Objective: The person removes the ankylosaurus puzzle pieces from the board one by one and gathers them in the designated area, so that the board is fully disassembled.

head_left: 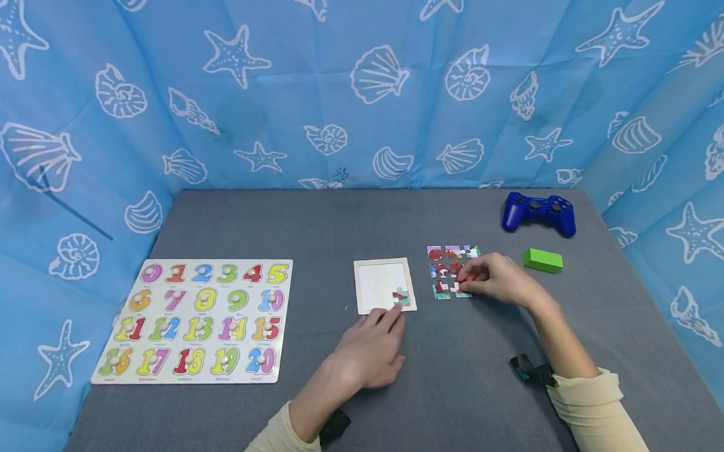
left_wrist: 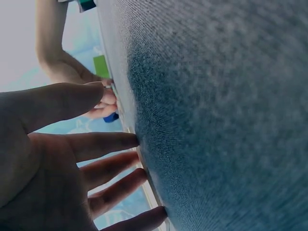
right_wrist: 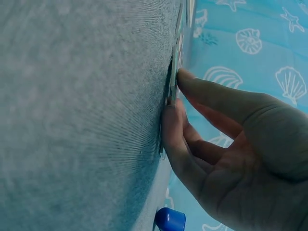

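Observation:
A small pale wooden puzzle tray (head_left: 376, 277) lies mid-table, with one jigsaw piece (head_left: 399, 296) in its near right corner. My left hand (head_left: 370, 347) rests at the tray's near edge. Its extended fingers (left_wrist: 115, 166) touch that edge in the left wrist view. Right of the tray, several colourful jigsaw pieces (head_left: 439, 270) are laid out in rows. Over the right side of these rows is my right hand (head_left: 498, 279). In the right wrist view its thumb and a finger pinch the edge of a thin jigsaw piece (right_wrist: 173, 79); its picture is hidden there.
A number puzzle board (head_left: 214, 313) with knobbed digits lies on the left of the grey table (head_left: 265, 223). At the right are a green block (head_left: 543, 260) and, farther back, a blue game controller (head_left: 537, 213). A blue shell-patterned curtain (head_left: 307, 87) surrounds the table's back and sides.

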`<state>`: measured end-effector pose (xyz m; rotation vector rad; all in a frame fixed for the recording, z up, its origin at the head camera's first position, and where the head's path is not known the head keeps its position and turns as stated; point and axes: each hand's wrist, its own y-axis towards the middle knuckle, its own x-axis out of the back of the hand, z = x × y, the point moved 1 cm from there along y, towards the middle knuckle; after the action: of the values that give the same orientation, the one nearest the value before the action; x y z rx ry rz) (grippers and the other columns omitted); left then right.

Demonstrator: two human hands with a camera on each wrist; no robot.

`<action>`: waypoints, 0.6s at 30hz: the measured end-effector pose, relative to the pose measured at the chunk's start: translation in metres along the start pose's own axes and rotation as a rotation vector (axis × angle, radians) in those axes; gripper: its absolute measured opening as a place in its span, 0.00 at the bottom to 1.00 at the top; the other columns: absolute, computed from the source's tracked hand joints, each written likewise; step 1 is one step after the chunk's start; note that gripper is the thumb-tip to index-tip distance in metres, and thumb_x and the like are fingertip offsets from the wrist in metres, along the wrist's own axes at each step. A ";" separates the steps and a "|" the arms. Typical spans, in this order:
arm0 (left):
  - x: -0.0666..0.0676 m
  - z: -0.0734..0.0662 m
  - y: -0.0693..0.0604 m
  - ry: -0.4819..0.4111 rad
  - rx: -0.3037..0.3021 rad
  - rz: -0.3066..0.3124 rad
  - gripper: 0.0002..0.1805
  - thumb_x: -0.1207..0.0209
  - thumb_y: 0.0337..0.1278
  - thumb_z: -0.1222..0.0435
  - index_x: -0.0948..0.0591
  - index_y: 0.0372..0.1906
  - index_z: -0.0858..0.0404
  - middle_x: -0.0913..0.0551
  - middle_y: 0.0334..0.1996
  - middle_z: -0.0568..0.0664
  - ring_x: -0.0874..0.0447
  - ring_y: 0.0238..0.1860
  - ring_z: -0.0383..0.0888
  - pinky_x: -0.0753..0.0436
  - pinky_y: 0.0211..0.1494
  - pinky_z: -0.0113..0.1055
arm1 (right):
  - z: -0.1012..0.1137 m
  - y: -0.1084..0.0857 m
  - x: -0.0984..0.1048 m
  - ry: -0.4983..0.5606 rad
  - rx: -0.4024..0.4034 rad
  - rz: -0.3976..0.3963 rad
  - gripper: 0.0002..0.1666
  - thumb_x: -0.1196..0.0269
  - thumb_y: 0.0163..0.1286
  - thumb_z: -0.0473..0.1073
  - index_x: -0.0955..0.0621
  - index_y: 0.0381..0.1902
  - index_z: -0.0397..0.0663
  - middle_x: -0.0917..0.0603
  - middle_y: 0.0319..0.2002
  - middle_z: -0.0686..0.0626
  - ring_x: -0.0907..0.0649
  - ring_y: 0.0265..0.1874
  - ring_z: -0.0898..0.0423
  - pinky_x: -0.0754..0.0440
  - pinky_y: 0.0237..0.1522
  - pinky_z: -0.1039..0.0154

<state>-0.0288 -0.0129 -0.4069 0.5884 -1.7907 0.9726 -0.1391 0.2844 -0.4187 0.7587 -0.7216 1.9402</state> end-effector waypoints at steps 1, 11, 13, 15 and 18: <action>0.000 0.000 0.000 0.003 -0.002 -0.003 0.36 0.45 0.83 0.48 0.35 0.86 0.58 0.47 0.90 0.47 0.41 0.87 0.47 0.32 0.87 0.44 | 0.000 0.000 -0.001 -0.009 0.001 -0.006 0.04 0.27 0.73 0.38 0.10 0.40 0.43 0.10 0.32 0.50 0.19 0.29 0.64 0.21 0.33 0.69; 0.000 0.005 0.003 -0.007 -0.017 -0.011 0.35 0.46 0.83 0.47 0.33 0.85 0.58 0.45 0.90 0.46 0.38 0.85 0.47 0.28 0.84 0.46 | 0.012 -0.001 -0.006 0.039 0.063 -0.024 0.02 0.28 0.73 0.35 0.10 0.42 0.43 0.09 0.35 0.49 0.18 0.32 0.65 0.19 0.36 0.69; 0.000 0.006 0.003 -0.010 -0.017 -0.003 0.35 0.46 0.83 0.47 0.33 0.84 0.57 0.45 0.90 0.46 0.38 0.85 0.46 0.27 0.84 0.45 | 0.015 0.000 -0.008 0.060 0.085 -0.019 0.02 0.28 0.73 0.35 0.10 0.42 0.42 0.09 0.35 0.48 0.17 0.33 0.65 0.19 0.36 0.69; 0.000 0.007 0.003 -0.012 -0.017 0.004 0.35 0.46 0.84 0.47 0.33 0.85 0.57 0.46 0.90 0.45 0.38 0.85 0.45 0.27 0.84 0.44 | 0.017 0.002 -0.010 0.079 0.096 -0.014 0.02 0.28 0.73 0.34 0.10 0.42 0.42 0.09 0.36 0.47 0.17 0.33 0.64 0.18 0.37 0.69; 0.000 0.007 0.003 -0.018 -0.015 0.006 0.35 0.46 0.83 0.46 0.33 0.84 0.58 0.46 0.90 0.45 0.38 0.85 0.44 0.27 0.83 0.44 | 0.020 0.005 -0.015 0.116 0.103 0.008 0.03 0.28 0.73 0.34 0.10 0.43 0.42 0.08 0.37 0.47 0.16 0.33 0.64 0.17 0.38 0.69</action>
<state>-0.0348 -0.0172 -0.4098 0.5842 -1.8158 0.9597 -0.1328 0.2597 -0.4174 0.6998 -0.5595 2.0228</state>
